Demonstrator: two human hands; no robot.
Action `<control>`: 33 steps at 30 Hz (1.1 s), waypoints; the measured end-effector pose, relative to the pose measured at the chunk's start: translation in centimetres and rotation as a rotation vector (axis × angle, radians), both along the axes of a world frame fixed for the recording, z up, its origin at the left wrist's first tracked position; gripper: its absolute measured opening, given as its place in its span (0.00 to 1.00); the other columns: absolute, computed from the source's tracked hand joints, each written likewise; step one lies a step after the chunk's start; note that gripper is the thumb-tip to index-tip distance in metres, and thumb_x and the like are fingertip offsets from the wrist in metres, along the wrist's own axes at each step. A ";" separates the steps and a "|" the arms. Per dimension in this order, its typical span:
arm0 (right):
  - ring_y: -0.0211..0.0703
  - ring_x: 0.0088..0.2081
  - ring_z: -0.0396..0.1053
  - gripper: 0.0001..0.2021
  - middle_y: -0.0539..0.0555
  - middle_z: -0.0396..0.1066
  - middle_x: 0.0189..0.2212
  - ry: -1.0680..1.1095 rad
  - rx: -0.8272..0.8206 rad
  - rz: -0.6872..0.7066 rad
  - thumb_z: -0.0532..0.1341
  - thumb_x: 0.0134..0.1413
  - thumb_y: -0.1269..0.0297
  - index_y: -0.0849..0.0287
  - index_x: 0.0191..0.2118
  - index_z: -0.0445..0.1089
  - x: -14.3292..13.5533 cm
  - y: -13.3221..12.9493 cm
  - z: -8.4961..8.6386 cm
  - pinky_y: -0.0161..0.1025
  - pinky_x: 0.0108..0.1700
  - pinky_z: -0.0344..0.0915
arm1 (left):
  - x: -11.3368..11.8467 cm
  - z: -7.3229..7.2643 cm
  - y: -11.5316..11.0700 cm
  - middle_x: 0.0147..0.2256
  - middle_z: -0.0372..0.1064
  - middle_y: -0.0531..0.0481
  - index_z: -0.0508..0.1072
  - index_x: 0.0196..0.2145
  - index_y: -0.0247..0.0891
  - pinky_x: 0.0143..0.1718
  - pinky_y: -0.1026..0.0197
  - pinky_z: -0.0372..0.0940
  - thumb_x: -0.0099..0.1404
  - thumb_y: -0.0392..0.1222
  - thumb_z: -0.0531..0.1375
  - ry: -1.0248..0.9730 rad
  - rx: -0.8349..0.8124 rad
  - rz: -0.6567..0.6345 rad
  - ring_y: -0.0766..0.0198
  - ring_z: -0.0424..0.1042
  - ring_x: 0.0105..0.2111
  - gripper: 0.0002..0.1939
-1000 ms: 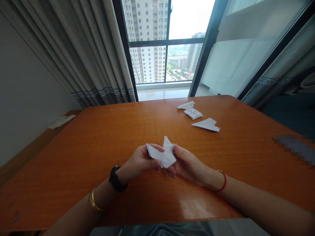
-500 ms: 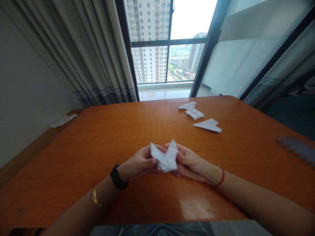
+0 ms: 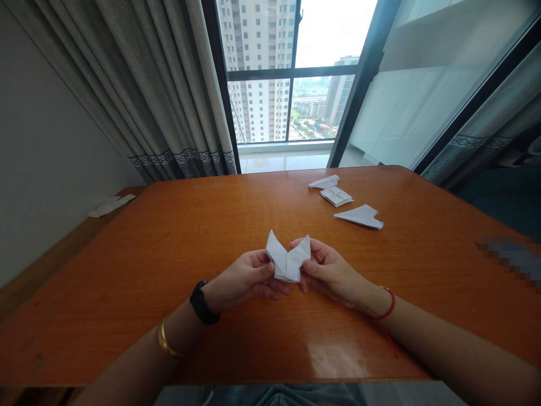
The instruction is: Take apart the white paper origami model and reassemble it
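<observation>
A piece of folded white paper [image 3: 287, 260] is held up between my two hands, just above the table. Two pointed flaps rise from it, one on each side of a centre crease, and layered folds show along its lower edge. My left hand [image 3: 256, 274] pinches its left side, thumb in front and fingers behind. On the other side my right hand [image 3: 323, 268] grips the right flap between thumb and fingers. The fingertips behind the paper are partly hidden.
On the wooden table [image 3: 190, 225], towards the back right, lie a paper plane [image 3: 361, 216], a folded paper square [image 3: 336, 196] and another folded paper piece [image 3: 324, 182]. Flat paper [image 3: 110, 206] lies at the far left. A pixelated object [image 3: 513, 256] sits at the right.
The paper's left flap has come upright and now points up like the right one. Both hands still grip the paper, which has shifted slightly up and looks more symmetrical.
</observation>
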State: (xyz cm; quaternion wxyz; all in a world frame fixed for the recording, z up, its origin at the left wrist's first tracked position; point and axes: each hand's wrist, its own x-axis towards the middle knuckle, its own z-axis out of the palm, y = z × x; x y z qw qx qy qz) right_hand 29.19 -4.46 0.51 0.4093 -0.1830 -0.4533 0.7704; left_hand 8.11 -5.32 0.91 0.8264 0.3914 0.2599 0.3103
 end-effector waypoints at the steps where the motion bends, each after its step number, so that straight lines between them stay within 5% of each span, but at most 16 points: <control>1: 0.32 0.26 0.68 0.16 0.49 0.71 0.30 -0.019 0.030 -0.017 0.69 0.49 0.64 0.57 0.44 0.70 0.0 0.1 0.0 0.29 0.26 0.66 | -0.1 0.1 0.0 0.41 0.75 0.38 0.70 0.48 0.32 0.33 0.65 0.70 0.56 0.48 0.68 -0.013 -0.033 -0.029 0.61 0.77 0.34 0.26; 9: 0.33 0.30 0.68 0.18 0.49 0.72 0.32 -0.107 0.085 -0.092 0.71 0.44 0.65 0.58 0.42 0.70 0.2 0.2 0.2 0.30 0.33 0.66 | 0.1 0.5 -0.4 0.50 0.71 0.36 0.69 0.53 0.33 0.47 0.59 0.68 0.65 0.52 0.59 -0.207 -0.185 -0.123 0.54 0.73 0.48 0.24; 21: 0.33 0.28 0.69 0.18 0.48 0.71 0.29 -0.127 0.107 -0.020 0.69 0.48 0.62 0.58 0.44 0.67 0.2 -0.1 0.5 0.31 0.33 0.65 | 0.3 0.1 -0.5 0.45 0.74 0.38 0.72 0.50 0.31 0.45 0.61 0.70 0.62 0.50 0.63 -0.237 -0.177 -0.123 0.58 0.76 0.43 0.24; 25: 0.33 0.28 0.67 0.18 0.47 0.70 0.29 -0.205 0.139 -0.059 0.69 0.47 0.62 0.58 0.43 0.67 0.3 0.1 0.7 0.32 0.32 0.65 | 0.3 0.6 -0.7 0.47 0.73 0.36 0.70 0.52 0.33 0.44 0.60 0.70 0.58 0.54 0.65 -0.153 -0.089 -0.087 0.57 0.76 0.43 0.29; 33: 0.34 0.31 0.67 0.21 0.48 0.69 0.31 -0.273 0.188 -0.153 0.69 0.48 0.60 0.57 0.46 0.63 -0.1 -0.4 0.7 0.32 0.33 0.65 | 1.3 0.4 -0.6 0.40 0.76 0.44 0.67 0.46 0.35 0.34 0.64 0.70 0.58 0.44 0.67 0.233 0.154 0.161 0.61 0.78 0.33 0.21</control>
